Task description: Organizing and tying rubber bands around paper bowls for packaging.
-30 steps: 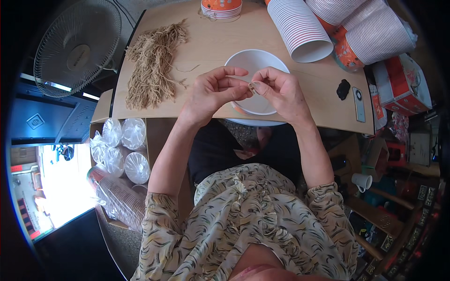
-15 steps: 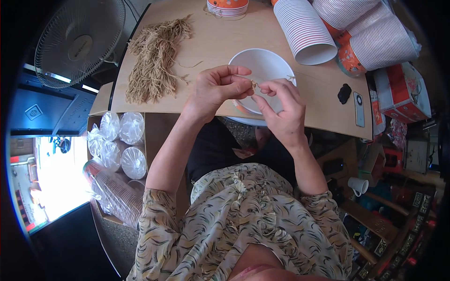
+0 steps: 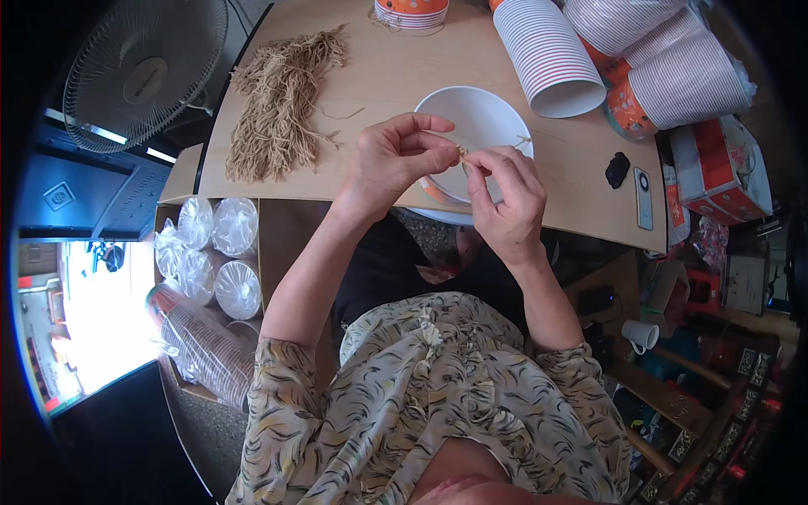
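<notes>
Both my hands are raised over the near side of a large white paper tub (image 3: 474,109), their fingertips meeting in front of its opening. My left hand (image 3: 389,164) pinches a small tan piece of string (image 3: 462,152) between thumb and forefinger. The thumb and fingers of my right hand (image 3: 512,195) are closed on the same string from the other side. Much of the string is hidden by the fingertips. A thick bundle of tan strings (image 3: 278,105) lies on the table to the left. One loose end hangs over the tub's right rim.
On the wooden table (image 3: 379,76) stand stacked paper tubs (image 3: 560,84), with more wrapped stacks (image 3: 686,80) at the far right. A black lump (image 3: 618,169) and a remote control (image 3: 643,199) lie near the right edge. A fan (image 3: 145,80) and a carton of wrapped cups (image 3: 237,227) are at left.
My right thumb and forefinger have come together on the string from a looser, more spread position. My left hand has shifted slightly to the right.
</notes>
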A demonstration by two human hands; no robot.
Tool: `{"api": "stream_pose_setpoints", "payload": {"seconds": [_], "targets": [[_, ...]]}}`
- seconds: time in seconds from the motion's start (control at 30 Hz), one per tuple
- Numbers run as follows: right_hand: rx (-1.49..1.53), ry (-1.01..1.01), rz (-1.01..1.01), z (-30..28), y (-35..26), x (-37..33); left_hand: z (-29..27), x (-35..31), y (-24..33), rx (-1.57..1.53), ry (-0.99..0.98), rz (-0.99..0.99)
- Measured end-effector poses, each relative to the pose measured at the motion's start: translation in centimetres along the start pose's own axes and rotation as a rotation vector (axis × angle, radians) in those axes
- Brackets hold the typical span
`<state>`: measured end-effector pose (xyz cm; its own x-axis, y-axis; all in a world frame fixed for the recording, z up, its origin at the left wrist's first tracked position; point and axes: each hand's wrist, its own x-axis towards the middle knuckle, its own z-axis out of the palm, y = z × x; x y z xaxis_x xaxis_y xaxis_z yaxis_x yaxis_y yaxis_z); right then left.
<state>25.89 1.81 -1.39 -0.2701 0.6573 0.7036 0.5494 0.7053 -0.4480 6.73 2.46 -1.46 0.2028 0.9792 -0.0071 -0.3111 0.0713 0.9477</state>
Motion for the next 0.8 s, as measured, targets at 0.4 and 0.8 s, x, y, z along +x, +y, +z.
{"api": "stream_pose_setpoints", "payload": {"seconds": [0.4,0.8], "targets": [[0.358,-0.088,0.333,-0.85,-0.61,0.68,0.56,-0.27,-0.50,0.142,0.017,0.081],[0.522,-0.124,0.575,-0.95,0.06,0.48,1.01,-0.78,0.09,0.188,-0.030,0.105]]}}
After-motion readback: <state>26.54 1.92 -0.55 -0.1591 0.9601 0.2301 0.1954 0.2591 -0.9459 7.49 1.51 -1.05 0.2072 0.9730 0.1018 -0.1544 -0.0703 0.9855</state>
